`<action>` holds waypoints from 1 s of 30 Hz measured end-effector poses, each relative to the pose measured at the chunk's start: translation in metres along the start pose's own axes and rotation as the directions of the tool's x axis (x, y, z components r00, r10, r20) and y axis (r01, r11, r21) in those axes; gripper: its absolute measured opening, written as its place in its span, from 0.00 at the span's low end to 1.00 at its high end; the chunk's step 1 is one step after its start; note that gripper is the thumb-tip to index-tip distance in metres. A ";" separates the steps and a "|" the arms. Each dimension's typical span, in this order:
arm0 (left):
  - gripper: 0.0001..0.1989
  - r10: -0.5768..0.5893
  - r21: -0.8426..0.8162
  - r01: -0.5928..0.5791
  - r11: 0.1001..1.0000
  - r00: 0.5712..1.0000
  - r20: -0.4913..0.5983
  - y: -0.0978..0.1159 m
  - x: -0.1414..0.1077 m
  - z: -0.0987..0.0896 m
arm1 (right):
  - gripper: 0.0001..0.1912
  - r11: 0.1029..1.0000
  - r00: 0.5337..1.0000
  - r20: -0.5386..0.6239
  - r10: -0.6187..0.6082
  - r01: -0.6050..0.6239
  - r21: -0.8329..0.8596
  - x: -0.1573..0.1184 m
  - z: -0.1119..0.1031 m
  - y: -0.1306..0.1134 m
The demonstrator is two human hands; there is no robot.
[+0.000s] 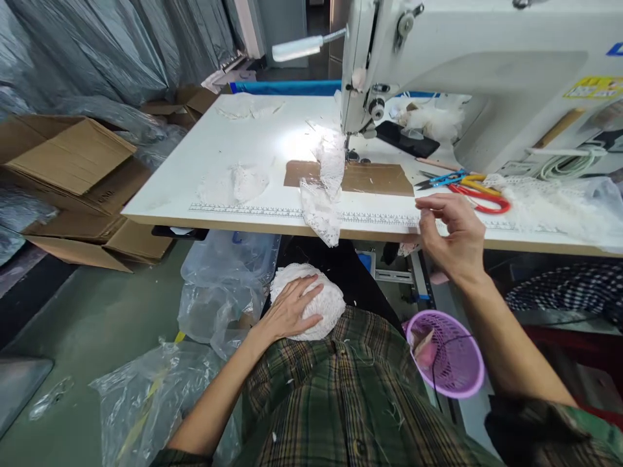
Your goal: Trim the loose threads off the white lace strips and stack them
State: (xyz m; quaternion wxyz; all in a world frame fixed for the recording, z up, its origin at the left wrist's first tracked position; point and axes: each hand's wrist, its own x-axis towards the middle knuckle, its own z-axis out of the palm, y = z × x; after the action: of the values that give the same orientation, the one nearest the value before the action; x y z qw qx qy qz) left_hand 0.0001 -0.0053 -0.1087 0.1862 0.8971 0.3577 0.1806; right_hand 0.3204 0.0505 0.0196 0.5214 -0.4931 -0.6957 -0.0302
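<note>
On my lap, my left hand rests with its fingers spread over a rounded stack of white lace pieces. My right hand is above the table's front edge, thumb and index finger brought close as in a pinch; anything between them is too small to make out. Just beyond it lie blue-handled snips and red-handled scissors. A strip of white lace runs from near the needle of the sewing machine and hangs slightly over the table edge.
More lace lies on the white tabletop, and a lace heap at the right. Brown tape and a printed ruler cross the table. A purple basket stands below right; cardboard boxes and plastic bags are left.
</note>
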 end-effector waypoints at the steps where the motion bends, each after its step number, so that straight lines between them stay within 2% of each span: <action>1: 0.32 -0.002 -0.001 0.002 1.000 1.000 -0.013 -0.002 -0.002 -0.002 | 0.11 0.999 0.999 0.001 -0.034 0.034 0.016 0.002 0.000 -0.004; 3: 0.40 -0.034 -0.010 0.034 0.999 0.998 -0.050 -0.006 -0.006 -0.007 | 0.13 0.989 0.993 0.058 -0.103 0.096 0.113 -0.009 0.007 -0.016; 4: 0.45 -0.069 -0.017 0.068 0.998 0.995 -0.067 -0.009 -0.008 -0.010 | 0.15 0.976 0.984 0.114 -0.138 0.115 0.187 -0.022 0.014 -0.024; 5: 0.50 -0.114 -0.030 0.112 0.993 0.990 -0.078 -0.013 -0.010 -0.012 | 0.17 0.958 0.961 0.220 -0.167 0.106 0.266 -0.039 0.024 -0.032; 6: 0.54 -0.166 -0.049 0.162 0.986 0.983 -0.081 -0.019 -0.011 -0.014 | 0.19 0.942 0.923 0.336 -0.186 0.071 0.327 -0.058 0.035 -0.038; 7: 0.58 -0.222 -0.071 0.217 0.974 0.972 -0.073 -0.026 -0.012 -0.016 | 0.24 0.937 0.866 0.464 -0.186 0.014 0.349 -0.079 0.047 -0.043; 9: 0.61 -0.320 -0.125 0.314 0.941 0.947 -0.033 -0.041 -0.012 -0.015 | 0.40 0.948 0.738 0.663 -0.129 -0.105 0.301 -0.119 0.072 -0.046; 10: 0.61 -0.354 -0.155 0.350 0.924 0.935 0.000 -0.048 -0.012 -0.013 | 0.43 0.956 0.683 0.726 -0.083 -0.151 0.252 -0.136 0.084 -0.045; 12: 0.58 -0.380 -0.215 0.382 0.899 0.923 0.054 -0.057 -0.011 -0.009 | 0.43 0.964 0.605 0.796 -0.011 -0.204 0.168 -0.161 0.105 -0.039; 13: 0.55 -0.381 -0.239 0.384 0.892 0.922 0.060 -0.059 -0.010 -0.006 | 0.41 0.965 0.584 0.812 0.008 -0.218 0.147 -0.168 0.113 -0.037; 17: 0.40 -0.435 -0.249 0.416 0.875 0.900 -0.028 -0.048 -0.008 -0.001 | 0.38 0.949 0.545 0.838 0.028 -0.279 0.149 -0.171 0.132 -0.029; 21: 0.20 -0.521 -0.250 0.486 0.837 0.848 -0.096 -0.028 -0.006 -0.001 | 0.40 0.880 0.491 0.870 0.034 -0.428 0.208 -0.162 0.135 -0.020; 23: 0.17 -0.582 -0.400 0.509 0.762 0.810 -0.078 -0.022 -0.007 -0.004 | 0.43 0.785 0.480 0.872 0.092 -0.574 0.233 -0.158 0.134 -0.013; 24: 0.17 -0.624 -0.521 0.518 0.678 0.780 -0.036 -0.022 -0.008 -0.006 | 0.45 0.709 0.479 0.865 0.152 -0.663 0.243 -0.156 0.134 -0.009; 26: 0.18 -0.706 -0.757 0.508 0.411 0.703 0.088 -0.026 -0.012 -0.014 | 0.43 0.493 0.465 0.829 0.311 -0.824 0.277 -0.154 0.134 -0.002; 28: 0.18 -0.755 -0.882 0.447 0.151 0.628 0.189 -0.035 -0.017 -0.026 | 0.39 0.268 0.421 0.789 0.447 -0.905 0.331 -0.153 0.136 0.002; 29: 0.17 -0.772 -0.909 0.407 0.093 0.606 0.192 -0.041 -0.020 -0.033 | 0.36 0.184 0.399 0.777 0.487 -0.916 0.355 -0.153 0.136 0.003; 30: 0.17 -0.786 -0.925 0.369 0.087 0.596 0.164 -0.046 -0.023 -0.040 | 0.33 0.123 0.383 0.771 0.510 -0.919 0.375 -0.153 0.137 0.003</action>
State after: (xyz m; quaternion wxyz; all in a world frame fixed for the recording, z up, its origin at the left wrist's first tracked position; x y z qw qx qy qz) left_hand -0.0605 0.0178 -0.0996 0.6216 0.3578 0.5568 0.4190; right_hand 0.2229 0.0278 -0.1594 0.4334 -0.4824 -0.3837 0.6575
